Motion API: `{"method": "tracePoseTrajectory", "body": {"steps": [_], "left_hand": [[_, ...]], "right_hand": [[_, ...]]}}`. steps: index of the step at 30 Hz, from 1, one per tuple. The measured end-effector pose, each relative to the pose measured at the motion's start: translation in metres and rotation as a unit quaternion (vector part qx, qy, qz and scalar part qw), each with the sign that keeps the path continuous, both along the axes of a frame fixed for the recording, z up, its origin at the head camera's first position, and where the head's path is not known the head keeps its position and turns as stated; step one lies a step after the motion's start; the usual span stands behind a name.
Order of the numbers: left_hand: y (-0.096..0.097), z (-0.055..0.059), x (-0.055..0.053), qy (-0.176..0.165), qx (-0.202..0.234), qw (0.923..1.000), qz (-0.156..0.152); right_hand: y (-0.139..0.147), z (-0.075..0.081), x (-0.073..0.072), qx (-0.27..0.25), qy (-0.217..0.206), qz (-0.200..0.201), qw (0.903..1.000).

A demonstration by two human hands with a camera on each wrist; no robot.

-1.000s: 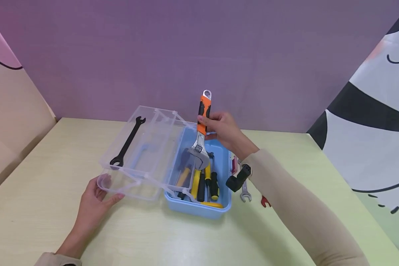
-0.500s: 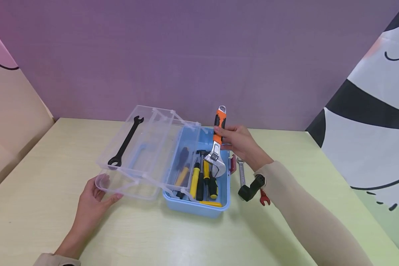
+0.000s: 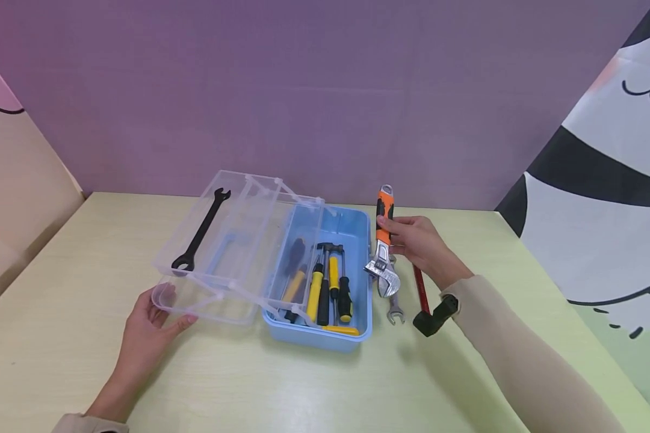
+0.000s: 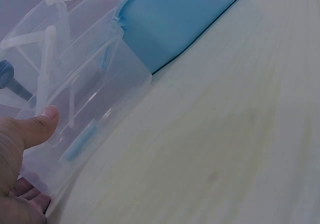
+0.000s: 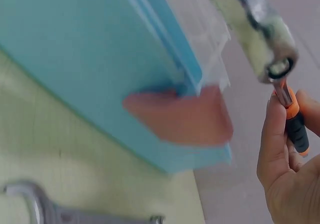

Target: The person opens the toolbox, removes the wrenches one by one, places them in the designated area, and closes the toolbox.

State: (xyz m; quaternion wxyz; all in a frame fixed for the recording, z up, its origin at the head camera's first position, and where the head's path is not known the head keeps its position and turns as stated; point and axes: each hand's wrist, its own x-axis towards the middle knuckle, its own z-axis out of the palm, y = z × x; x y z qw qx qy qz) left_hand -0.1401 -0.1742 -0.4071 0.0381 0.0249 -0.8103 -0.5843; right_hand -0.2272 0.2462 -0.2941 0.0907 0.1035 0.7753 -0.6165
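Observation:
My right hand [image 3: 428, 246] pinches the orange-and-black handle of an adjustable wrench [image 3: 383, 237], jaws pointing down, just right of the blue toolbox [image 3: 316, 340]. In the right wrist view, thumb and fingers close on that handle. Below it a silver wrench [image 3: 395, 308] lies on the table, with a red wrench [image 3: 420, 290] to its right. At the left, my left hand [image 3: 147, 331] holds the near corner of the clear plastic lid [image 3: 208, 310], thumb on one side and fingers beneath. A black combination wrench [image 3: 201, 231] rests in the opened clear section.
Inside the toolbox lie a hammer [image 3: 330, 247] and several tools with yellow or black handles [image 3: 345, 299]. Its pink latch [image 5: 185, 119] juts from the side in the right wrist view. A purple wall [image 3: 325, 102] stands behind the table [image 3: 238, 385].
My right hand has carried the adjustable wrench rightward and down, from over the toolbox to beyond its right side. The left hand has stayed at the lid's corner.

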Motion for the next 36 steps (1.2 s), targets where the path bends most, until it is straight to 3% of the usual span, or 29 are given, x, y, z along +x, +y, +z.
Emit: {"method": "tracePoseTrajectory", "body": {"steps": [16, 36], "left_hand": [[-0.003, -0.001, -0.001, -0.018, 0.002, 0.9998, -0.003], [-0.002, -0.003, -0.002, -0.002, 0.000, 1.0000, -0.005]], "right_hand": [[0.054, -0.013, 0.014, -0.038, -0.020, -0.005, 0.9991], [0.106, -0.042, 0.023, 0.025, -0.052, -0.021, 0.9981]]}}
